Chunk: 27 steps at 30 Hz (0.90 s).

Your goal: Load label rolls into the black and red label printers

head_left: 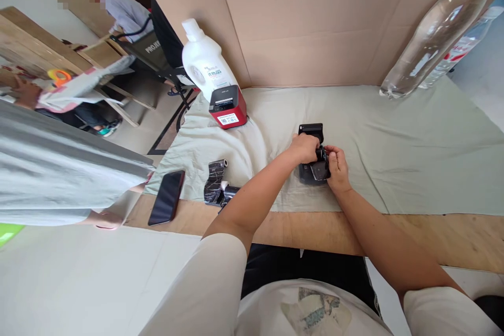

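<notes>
Very little writing can be read here. A dark folding chair (151, 50), to the left of the white detergent bottle (202, 60), carries white capital letters on its backrest; they appear sideways and seem to end in "KOM", the rest unclear. The white detergent bottle bears a front label with green print and a round emblem, too small to read. Just in front of that bottle, a red and black label printer (227, 106) has a white sticker with a square code and a line of tiny print, not legible. Right of the bottle, a clear plastic bottle (464, 42) shows a red and white label, unreadable.
</notes>
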Available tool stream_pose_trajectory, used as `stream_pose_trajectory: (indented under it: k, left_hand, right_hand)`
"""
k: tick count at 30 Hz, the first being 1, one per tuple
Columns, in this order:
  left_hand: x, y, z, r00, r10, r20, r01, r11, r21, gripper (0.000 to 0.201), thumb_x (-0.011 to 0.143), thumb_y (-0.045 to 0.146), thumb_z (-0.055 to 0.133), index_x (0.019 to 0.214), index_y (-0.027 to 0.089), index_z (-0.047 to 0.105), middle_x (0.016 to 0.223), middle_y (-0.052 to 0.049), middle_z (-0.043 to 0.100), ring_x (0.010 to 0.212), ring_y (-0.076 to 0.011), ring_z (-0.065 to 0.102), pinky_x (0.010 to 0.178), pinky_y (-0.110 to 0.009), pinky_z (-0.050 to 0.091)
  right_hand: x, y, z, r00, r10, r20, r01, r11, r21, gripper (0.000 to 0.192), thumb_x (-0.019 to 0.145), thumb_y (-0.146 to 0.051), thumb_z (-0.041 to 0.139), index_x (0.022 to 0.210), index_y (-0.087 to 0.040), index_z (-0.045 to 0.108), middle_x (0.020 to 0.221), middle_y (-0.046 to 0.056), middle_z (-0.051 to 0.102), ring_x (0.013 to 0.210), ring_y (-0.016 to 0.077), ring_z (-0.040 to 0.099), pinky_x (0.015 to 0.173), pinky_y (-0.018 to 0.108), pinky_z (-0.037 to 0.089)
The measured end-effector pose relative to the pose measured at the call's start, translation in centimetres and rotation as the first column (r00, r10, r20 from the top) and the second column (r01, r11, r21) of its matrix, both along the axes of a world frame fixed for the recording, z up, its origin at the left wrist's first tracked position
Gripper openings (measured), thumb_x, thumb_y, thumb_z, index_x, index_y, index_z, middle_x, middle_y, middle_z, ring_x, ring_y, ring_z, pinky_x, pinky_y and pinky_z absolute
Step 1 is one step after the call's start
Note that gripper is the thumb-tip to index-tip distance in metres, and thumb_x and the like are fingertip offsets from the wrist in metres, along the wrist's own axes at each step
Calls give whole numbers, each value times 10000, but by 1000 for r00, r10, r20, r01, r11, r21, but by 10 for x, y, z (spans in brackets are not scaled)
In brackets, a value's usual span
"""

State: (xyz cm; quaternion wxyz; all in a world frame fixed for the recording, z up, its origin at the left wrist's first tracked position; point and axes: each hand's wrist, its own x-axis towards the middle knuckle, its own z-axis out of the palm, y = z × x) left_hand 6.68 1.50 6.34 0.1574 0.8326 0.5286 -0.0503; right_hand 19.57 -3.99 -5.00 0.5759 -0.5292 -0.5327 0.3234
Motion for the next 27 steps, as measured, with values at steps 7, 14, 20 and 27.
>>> stream_pose_trajectory:
  k: [7, 14, 20, 27]
  left_hand:
    - [-6, 3, 1, 985, -26, 172, 29, 999, -15, 378, 638, 171, 698, 1016, 192, 691, 1013, -55, 728, 1020, -263, 635, 970, -396, 423]
    - [-38, 7, 16, 757, 111, 644, 148, 931, -334, 416, 659, 148, 634, 1073, 130, 677, 1042, -57, 702, 922, -181, 643, 829, -303, 510]
    - [-139, -5, 48, 830, 239, 505, 63, 859, -509, 685, 656, 245, 679, 1323, 177, 541, 1008, -57, 699, 878, -191, 639, 781, -308, 510]
    - [-210, -17, 21, 975, 141, -171, -195, 913, -358, 494, 531, 152, 635, 1020, 202, 686, 991, -42, 689, 879, -235, 620, 741, -287, 483]
  right_hand:
    - [0, 0, 0, 999, -22, 25, 21, 999, 27, 515, 934, -652, 380, 1117, -216, 584, 1152, 117, 659, 1077, 254, 617, 993, 502, 476]
    - [2, 4, -2, 1000, -19, 13, 19, 1000, 23, 512, 917, -656, 406, 1094, -211, 586, 1047, 90, 671, 969, 229, 638, 927, 455, 514]
    - [0, 0, 2, 997, -49, 61, 46, 998, 44, 440, 948, -588, 404, 1095, -222, 601, 1135, 93, 668, 1067, 232, 619, 1006, 480, 470]
    - [0, 1, 2, 996, -58, 73, 57, 998, 23, 421, 929, -580, 448, 1088, -222, 603, 1131, 95, 672, 1073, 244, 621, 1015, 507, 459]
